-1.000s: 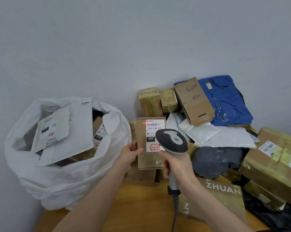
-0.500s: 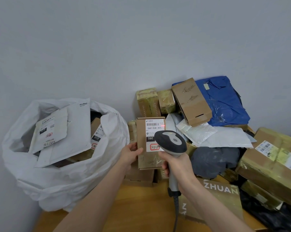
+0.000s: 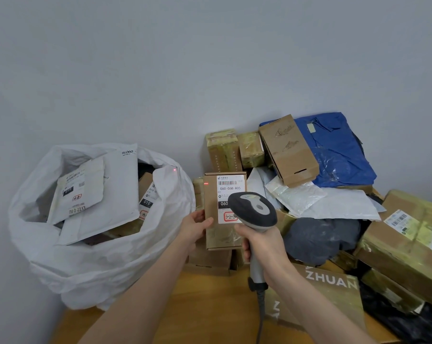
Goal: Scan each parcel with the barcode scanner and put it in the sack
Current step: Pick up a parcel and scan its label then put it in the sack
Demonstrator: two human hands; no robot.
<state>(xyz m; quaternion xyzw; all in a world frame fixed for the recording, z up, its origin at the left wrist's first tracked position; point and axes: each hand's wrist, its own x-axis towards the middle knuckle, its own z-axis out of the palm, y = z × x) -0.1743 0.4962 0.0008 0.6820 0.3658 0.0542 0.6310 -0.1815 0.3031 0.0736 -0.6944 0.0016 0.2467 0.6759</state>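
Observation:
My left hand (image 3: 194, 227) grips the left edge of a small brown cardboard parcel (image 3: 213, 232), held upright with its white barcode label facing me. My right hand (image 3: 262, 244) grips the handle of a grey-and-black barcode scanner (image 3: 253, 211), whose head covers the label's lower right part. A red laser spot lies on the parcel's upper left edge, another on the sack's rim. The white sack (image 3: 98, 256) stands open at the left, holding several white mailers and boxes.
A heap of parcels fills the right: taped boxes (image 3: 406, 247), a blue bag (image 3: 339, 155), a tilted brown carton (image 3: 288, 150), white mailers (image 3: 334, 202), a dark grey bag (image 3: 319, 239), a flat ZHUAN box (image 3: 331, 291). The wooden table (image 3: 210, 306) lies below; the scanner's cable hangs down.
The red laser line has slid left, off the barcode onto the parcel's left edge and the sack. Both hands keep their grips.

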